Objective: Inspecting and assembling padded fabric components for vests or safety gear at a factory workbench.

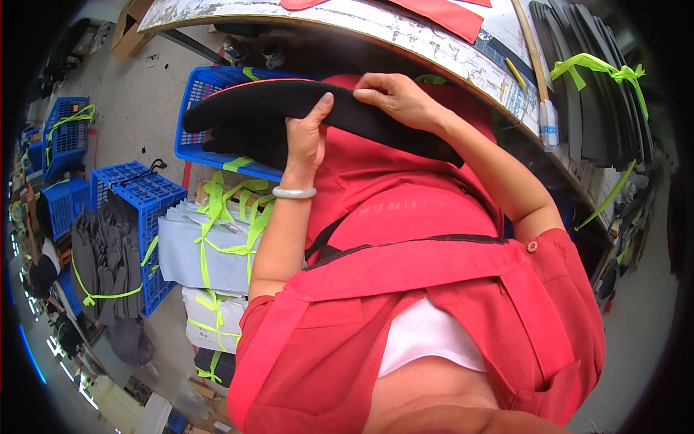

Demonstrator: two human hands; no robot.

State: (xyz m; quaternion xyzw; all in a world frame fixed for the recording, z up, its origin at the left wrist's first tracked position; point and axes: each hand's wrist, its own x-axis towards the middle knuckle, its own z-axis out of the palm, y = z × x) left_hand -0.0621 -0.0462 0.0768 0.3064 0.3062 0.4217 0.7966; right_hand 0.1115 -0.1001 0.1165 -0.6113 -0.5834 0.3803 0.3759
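Observation:
A long, curved black mesh fabric piece with a thin red edge along its top lies across my lap, over the red apron. My left hand grips it near the middle, thumb on top and the other fingers hidden beneath. To the right of that, my right hand has its fingers bent in a pinch at the piece's upper edge. The left end of the piece reaches over a blue plastic crate, where more black fabric shows.
Red cut pieces and a yellow pen-like tool lie on the worn worktable. At its right stands a tied stack of dark grey sheets. Blue crates and strapped light-blue bundles occupy the floor to my left.

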